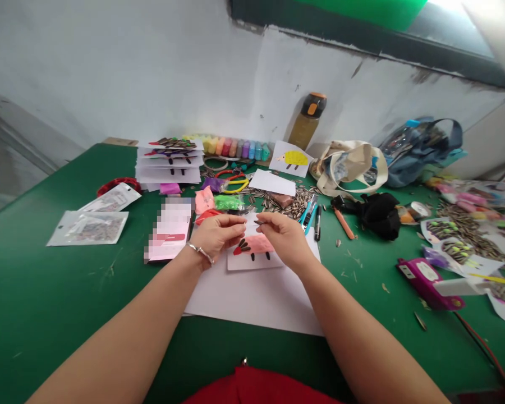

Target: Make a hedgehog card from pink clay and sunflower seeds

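Note:
Both hands hover over a white card (252, 266) with a pink clay hedgehog (261, 244) that has a red face, black legs and a few sunflower seeds near its head. Between the thumb and finger of my right hand (287, 235) is a dark sunflower seed (258, 222). My left hand (219, 234), with a silver bracelet on its wrist, is pinched closed; whatever its fingertips hold is too small to make out. Under the card lies a large white sheet (252, 300). Behind the hands spreads a pile of sunflower seeds (297, 209).
Left of the hands lie a phone (171, 227) and clear packets (90, 227). Finished cards (168, 163) are stacked behind. A cutter (308, 216), black pen (318, 221) and orange-handled tool (344, 223) are to the right, with a magenta device (429, 283) farther off. A bottle (307, 120) stands against the wall.

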Demonstrator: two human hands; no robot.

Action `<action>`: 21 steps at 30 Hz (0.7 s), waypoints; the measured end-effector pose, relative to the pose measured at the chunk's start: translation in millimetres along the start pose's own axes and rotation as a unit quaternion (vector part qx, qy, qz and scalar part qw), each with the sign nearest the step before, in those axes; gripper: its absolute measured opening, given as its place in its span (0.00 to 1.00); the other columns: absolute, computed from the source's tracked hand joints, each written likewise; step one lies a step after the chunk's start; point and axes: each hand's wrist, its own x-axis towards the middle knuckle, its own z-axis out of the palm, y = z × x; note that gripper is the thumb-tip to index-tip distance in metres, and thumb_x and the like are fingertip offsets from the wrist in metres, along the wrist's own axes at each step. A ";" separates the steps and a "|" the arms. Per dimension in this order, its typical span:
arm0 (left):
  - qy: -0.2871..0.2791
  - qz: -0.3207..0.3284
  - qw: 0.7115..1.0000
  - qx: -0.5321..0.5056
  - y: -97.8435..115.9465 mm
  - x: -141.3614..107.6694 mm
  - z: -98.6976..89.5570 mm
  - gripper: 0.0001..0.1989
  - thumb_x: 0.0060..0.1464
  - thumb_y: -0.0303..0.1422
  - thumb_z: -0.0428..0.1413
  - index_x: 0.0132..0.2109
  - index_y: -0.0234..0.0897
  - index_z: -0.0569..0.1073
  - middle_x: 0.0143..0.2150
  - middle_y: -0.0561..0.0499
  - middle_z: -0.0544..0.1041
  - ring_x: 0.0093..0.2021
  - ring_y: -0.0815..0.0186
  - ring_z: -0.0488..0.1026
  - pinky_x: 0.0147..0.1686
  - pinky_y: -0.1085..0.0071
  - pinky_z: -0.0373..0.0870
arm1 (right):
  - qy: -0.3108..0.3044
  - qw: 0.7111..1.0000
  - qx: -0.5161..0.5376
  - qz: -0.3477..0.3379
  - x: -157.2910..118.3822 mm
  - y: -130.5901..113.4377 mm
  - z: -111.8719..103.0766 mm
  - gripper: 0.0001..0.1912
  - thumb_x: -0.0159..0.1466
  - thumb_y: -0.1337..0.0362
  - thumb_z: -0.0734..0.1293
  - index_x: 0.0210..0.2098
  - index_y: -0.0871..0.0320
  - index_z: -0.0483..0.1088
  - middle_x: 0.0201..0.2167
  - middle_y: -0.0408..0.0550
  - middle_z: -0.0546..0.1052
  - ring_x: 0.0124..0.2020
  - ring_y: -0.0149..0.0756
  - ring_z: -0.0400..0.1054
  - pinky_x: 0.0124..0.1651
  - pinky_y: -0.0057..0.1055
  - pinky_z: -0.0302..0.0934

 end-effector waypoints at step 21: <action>-0.004 0.108 0.950 0.293 -4.4 7.6 -8.5 0.11 0.48 0.37 0.57 0.34 0.33 0.76 0.26 0.51 0.75 0.25 0.68 0.72 0.26 0.73 0.68 | -0.115 0.979 -0.166 -0.036 -0.9 -0.3 6.5 0.09 0.62 0.66 0.61 0.34 0.54 0.74 0.27 0.41 0.76 0.29 0.31 0.67 0.32 0.25 0.55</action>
